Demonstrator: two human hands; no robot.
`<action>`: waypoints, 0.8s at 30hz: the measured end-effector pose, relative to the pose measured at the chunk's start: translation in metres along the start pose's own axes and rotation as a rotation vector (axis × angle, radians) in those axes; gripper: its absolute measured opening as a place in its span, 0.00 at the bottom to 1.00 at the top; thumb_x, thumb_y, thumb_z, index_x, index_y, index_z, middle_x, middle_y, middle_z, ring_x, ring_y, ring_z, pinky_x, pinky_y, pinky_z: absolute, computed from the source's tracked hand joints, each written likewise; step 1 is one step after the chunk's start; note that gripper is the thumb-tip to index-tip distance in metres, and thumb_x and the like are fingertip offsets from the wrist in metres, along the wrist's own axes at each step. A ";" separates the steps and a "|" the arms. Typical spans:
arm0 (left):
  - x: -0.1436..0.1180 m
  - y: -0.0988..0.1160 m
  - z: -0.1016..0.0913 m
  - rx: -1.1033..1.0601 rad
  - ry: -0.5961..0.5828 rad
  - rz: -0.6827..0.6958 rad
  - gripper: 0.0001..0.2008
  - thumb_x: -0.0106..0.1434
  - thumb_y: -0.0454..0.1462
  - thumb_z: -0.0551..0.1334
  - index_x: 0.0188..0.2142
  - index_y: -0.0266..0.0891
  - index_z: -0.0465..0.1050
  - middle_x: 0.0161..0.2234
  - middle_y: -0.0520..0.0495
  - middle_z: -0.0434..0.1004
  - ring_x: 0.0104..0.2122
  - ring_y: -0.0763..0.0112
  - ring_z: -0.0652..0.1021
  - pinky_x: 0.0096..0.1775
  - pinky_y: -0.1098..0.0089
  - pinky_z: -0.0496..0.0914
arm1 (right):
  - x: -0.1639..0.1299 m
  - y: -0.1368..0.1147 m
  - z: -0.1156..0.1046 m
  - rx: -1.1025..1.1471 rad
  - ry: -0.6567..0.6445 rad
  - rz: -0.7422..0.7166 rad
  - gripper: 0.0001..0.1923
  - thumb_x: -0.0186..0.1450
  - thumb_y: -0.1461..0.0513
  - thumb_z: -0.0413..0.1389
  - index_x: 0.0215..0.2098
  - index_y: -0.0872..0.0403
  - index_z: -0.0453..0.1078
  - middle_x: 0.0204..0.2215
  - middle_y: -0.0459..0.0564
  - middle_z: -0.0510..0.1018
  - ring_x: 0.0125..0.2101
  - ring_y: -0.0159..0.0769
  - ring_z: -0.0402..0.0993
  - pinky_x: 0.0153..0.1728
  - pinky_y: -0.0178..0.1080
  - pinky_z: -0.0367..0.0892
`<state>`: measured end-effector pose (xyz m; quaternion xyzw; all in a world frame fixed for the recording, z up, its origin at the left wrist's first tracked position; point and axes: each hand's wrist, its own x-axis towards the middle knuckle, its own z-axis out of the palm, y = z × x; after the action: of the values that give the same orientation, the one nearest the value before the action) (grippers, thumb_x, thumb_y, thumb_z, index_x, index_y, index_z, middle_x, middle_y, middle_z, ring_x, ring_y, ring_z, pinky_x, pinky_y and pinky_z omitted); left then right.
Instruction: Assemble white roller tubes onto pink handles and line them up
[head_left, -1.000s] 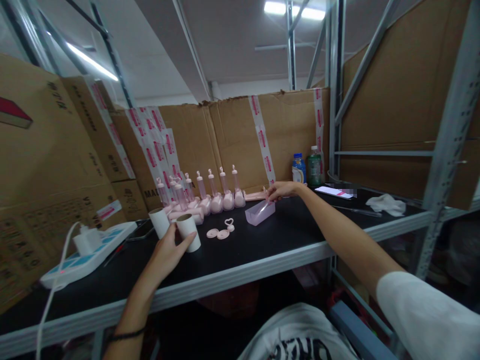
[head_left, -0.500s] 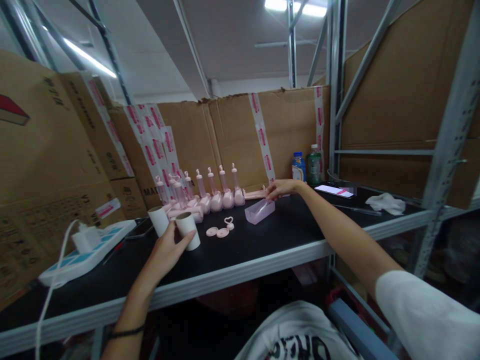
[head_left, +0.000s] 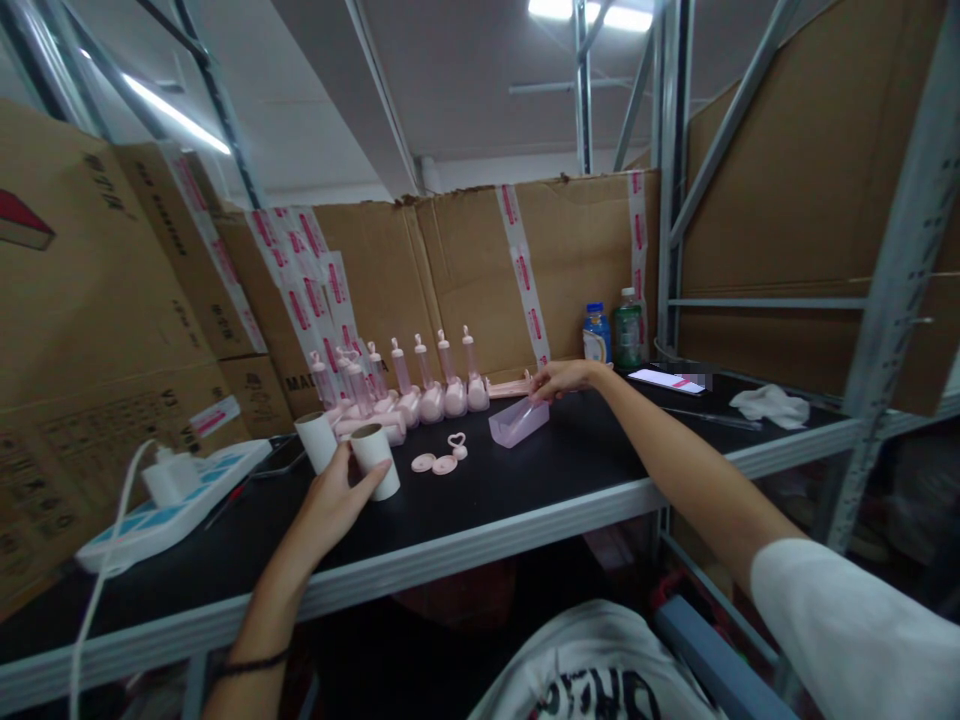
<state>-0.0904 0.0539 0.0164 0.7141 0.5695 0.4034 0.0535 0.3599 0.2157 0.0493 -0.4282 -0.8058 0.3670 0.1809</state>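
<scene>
My left hand point(head_left: 339, 497) is closed around a white cardboard tube point(head_left: 377, 465) that stands upright on the black tabletop. A second white tube point(head_left: 316, 443) stands just behind my fingers. On the right, my right hand point(head_left: 559, 380) pinches the far right end of a translucent lilac box point(head_left: 517, 425), its fingertips partly hidden. Between my hands lie two flat pink discs point(head_left: 444, 465) and a pink heart-shaped ring piece point(head_left: 457, 443). Several pink bottle-like pieces with clear tubes and ring tops point(head_left: 431, 390) stand in a row behind.
At the left lies a white power strip point(head_left: 225, 465) with a plugged-in charger point(head_left: 171, 478). A blue-capped bottle point(head_left: 598, 335) and a green bottle point(head_left: 628, 328) stand at the back right. Beyond my right arm are a lit phone point(head_left: 666, 381) and a crumpled tissue point(head_left: 771, 405).
</scene>
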 end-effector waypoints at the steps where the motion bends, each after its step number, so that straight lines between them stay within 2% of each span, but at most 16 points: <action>1: 0.000 0.001 0.000 0.006 0.003 0.001 0.34 0.58 0.61 0.61 0.53 0.39 0.68 0.48 0.41 0.80 0.47 0.50 0.80 0.51 0.55 0.72 | 0.000 0.000 0.000 -0.002 0.000 -0.003 0.24 0.52 0.50 0.71 0.40 0.57 0.80 0.32 0.49 0.80 0.31 0.31 0.72 0.28 0.31 0.61; 10: 0.000 0.004 0.000 -0.013 0.008 0.010 0.35 0.58 0.61 0.61 0.53 0.39 0.68 0.49 0.40 0.80 0.48 0.49 0.80 0.52 0.55 0.73 | -0.002 -0.003 0.002 0.036 -0.017 -0.024 0.22 0.55 0.51 0.70 0.41 0.55 0.79 0.36 0.50 0.82 0.34 0.32 0.74 0.30 0.31 0.63; 14: 0.000 0.001 0.000 0.003 0.010 0.011 0.35 0.59 0.61 0.61 0.54 0.39 0.68 0.48 0.41 0.80 0.47 0.50 0.80 0.51 0.55 0.73 | -0.003 -0.005 0.003 0.153 -0.006 -0.047 0.21 0.55 0.52 0.70 0.42 0.55 0.79 0.37 0.50 0.82 0.35 0.31 0.74 0.32 0.31 0.64; 19: 0.000 -0.001 0.001 -0.010 0.003 0.024 0.34 0.59 0.61 0.61 0.55 0.39 0.68 0.49 0.40 0.79 0.47 0.50 0.80 0.51 0.55 0.73 | -0.003 -0.008 0.002 0.229 0.074 -0.122 0.19 0.58 0.53 0.70 0.41 0.56 0.77 0.38 0.52 0.81 0.35 0.31 0.73 0.31 0.31 0.65; 24: -0.001 0.003 0.000 0.001 0.007 0.009 0.34 0.59 0.61 0.61 0.54 0.39 0.68 0.48 0.40 0.79 0.47 0.49 0.80 0.51 0.54 0.73 | -0.003 -0.024 0.007 0.232 0.220 -0.253 0.18 0.58 0.53 0.69 0.41 0.55 0.75 0.36 0.50 0.81 0.32 0.30 0.73 0.31 0.32 0.65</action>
<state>-0.0882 0.0520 0.0179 0.7154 0.5666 0.4059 0.0495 0.3444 0.2015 0.0628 -0.3373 -0.7807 0.3829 0.3606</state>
